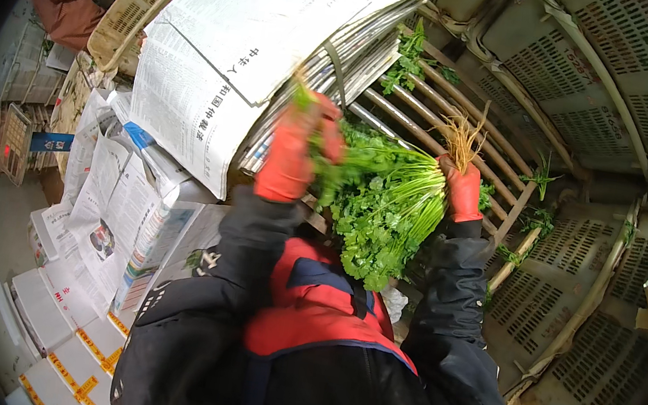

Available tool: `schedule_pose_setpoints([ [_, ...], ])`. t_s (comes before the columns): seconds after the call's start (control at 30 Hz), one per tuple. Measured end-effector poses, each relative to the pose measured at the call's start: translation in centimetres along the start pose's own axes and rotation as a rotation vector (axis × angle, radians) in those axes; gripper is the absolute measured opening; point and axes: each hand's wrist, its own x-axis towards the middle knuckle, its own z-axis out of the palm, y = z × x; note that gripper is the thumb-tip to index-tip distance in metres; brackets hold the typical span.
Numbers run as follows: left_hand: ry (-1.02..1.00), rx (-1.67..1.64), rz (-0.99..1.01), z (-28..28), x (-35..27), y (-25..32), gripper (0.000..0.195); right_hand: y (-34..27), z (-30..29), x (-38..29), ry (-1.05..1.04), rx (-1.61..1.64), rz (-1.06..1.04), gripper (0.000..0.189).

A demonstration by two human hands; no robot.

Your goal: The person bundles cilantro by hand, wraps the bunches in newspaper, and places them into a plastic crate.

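My right hand, in an orange rubber glove, grips a thick bunch of leafy green herbs, which look like coriander, near the root end. The tan roots stick up above that fist, while stems and leaves hang down to the left in front of my red and black clothing. My left hand, also gloved in orange, is motion-blurred beside the newspaper stack. It holds a small green sprig whose pale root end points up. More blurred leaves lie between the two hands.
A slatted rack with loose greens lies beyond my hands. Perforated plastic crates line the right side. Crumpled newspapers and white foam boxes with yellow tape stand left. Another person works near a beige plastic basket.
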Motion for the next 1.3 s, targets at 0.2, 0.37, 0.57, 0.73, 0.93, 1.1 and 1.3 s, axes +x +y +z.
schedule_pose_setpoints([
  [0.2,-0.091,1.196,0.674,3.1,0.3,-5.1,0.022,-1.3,0.7,-1.5,0.011,-0.232,-0.256,0.025],
  [0.37,-0.103,1.005,0.333,5.5,-1.3,-13.7,0.046,0.8,0.8,-1.2,0.018,-0.152,-0.366,0.024],
  [0.57,-0.096,1.166,0.309,4.3,-3.0,-16.1,0.056,-2.2,0.1,-2.5,-0.354,-0.107,-0.128,0.034],
  [0.73,-0.18,1.41,0.246,5.8,-3.4,-16.6,0.064,-1.3,1.6,-2.3,-0.09,-0.287,-0.142,0.027],
  [0.93,-0.219,1.302,0.427,4.7,-4.8,-11.8,0.067,-1.3,1.2,-3.1,0.114,-0.384,-0.278,0.03],
  [1.1,-0.115,1.01,0.955,2.0,-7.0,-8.2,0.056,-7.4,-5.2,-4.4,0.252,-0.204,-0.301,0.027],
  [1.3,-0.344,0.944,0.768,-2.6,-8.2,-6.4,0.045,-10.1,-7.5,-3.5,0.4,-0.596,-0.439,0.023],
])
